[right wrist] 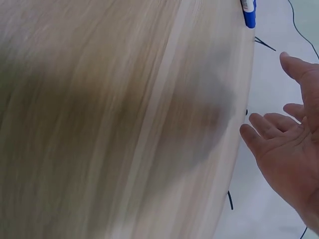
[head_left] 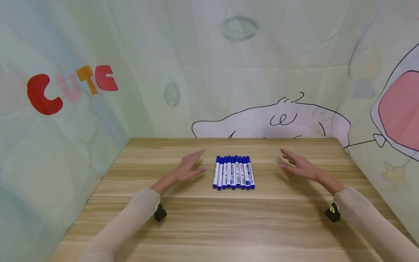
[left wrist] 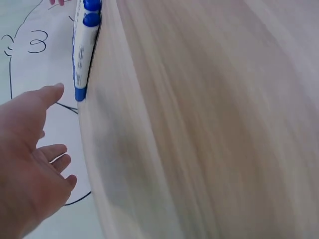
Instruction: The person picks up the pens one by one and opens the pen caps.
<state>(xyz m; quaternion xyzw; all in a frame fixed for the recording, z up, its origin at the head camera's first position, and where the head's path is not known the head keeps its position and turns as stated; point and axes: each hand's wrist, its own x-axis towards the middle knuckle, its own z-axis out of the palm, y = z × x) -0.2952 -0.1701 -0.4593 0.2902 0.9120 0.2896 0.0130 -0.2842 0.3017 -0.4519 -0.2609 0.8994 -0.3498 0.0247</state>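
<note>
Several white markers (head_left: 233,174) with blue caps and blue ends lie side by side in a row on the wooden table, caps toward the back. My left hand (head_left: 188,168) is held just left of the row, fingers extended and thumb apart, holding nothing. On the other side, farther from the row, my right hand (head_left: 299,166) hovers with fingers loosely spread and nothing in it. The left wrist view shows the end marker (left wrist: 85,55) beyond the left hand's thumb. In the right wrist view, only a blue marker tip (right wrist: 249,19) shows at the top, past the right hand (right wrist: 291,149).
The wood-grain table (head_left: 229,225) reaches back to a hanging printed cloth (head_left: 157,72) with cartoon drawings, which also encloses the left and right sides. A small black device (head_left: 160,212) sits at the left wrist, another black device (head_left: 332,213) at the right.
</note>
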